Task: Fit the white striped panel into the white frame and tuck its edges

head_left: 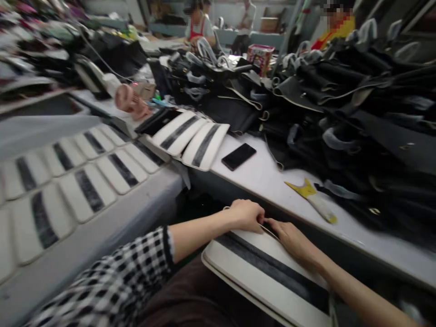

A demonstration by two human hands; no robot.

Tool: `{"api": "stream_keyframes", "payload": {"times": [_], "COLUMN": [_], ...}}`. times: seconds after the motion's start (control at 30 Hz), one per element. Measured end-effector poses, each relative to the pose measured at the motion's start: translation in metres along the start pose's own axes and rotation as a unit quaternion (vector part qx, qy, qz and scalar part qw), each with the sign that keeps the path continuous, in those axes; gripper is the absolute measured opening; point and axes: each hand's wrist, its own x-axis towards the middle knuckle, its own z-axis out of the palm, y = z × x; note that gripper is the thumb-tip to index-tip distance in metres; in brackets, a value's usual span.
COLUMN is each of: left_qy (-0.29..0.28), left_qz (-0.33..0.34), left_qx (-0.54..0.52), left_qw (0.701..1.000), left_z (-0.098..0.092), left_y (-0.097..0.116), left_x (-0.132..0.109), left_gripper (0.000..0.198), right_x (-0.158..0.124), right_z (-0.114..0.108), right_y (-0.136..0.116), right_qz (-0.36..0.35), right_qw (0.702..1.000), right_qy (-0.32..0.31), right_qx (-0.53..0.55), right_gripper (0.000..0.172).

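Observation:
A white panel with a dark stripe [269, 272] lies across my lap, with at least one more layer under it. My left hand [245, 213] bends over its far edge, fingers curled round the rim. Close beside it, my right hand [289, 238] rests along the same edge, its fingertips nearly touching the left hand's. Both hands pinch at the edge; the finger ends are partly hidden.
Striped white panels [117, 170] lie in rows on the left table. More panels [206, 145], a black phone [239, 156] and a yellow-handled tool [313, 200] lie on the white table [272, 190]. Black bags [340, 100] are heaped behind. Two people [197, 29] are farther back.

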Motion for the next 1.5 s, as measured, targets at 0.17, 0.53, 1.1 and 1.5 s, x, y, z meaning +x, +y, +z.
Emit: {"api": "stream_keyframes", "payload": {"times": [0.17, 0.53, 1.1, 1.5], "left_qy": [0.007, -0.017, 0.099, 0.108], "left_qz": [0.014, 0.015, 0.007, 0.000], "left_qx": [-0.023, -0.249, -0.317, -0.456], "left_qw": [1.000, 0.968, 0.943, 0.883], "left_z": [0.003, 0.003, 0.024, 0.034], "left_y": [-0.010, -0.066, -0.076, -0.097], "left_x": [0.000, -0.019, -0.038, -0.050], "left_gripper": [0.027, 0.024, 0.029, 0.032], "right_x": [0.002, 0.003, 0.043, 0.061], "right_z": [-0.005, -0.010, 0.004, 0.003], "right_y": [-0.008, -0.023, -0.061, -0.073], "right_qz": [0.017, -0.033, 0.001, -0.010], "right_qw": [0.996, 0.996, 0.995, 0.989], "right_qy": [-0.044, -0.064, -0.078, -0.103], "right_qx": [-0.079, -0.054, 0.055, 0.106], "right_gripper": [0.055, 0.058, 0.064, 0.064]}}
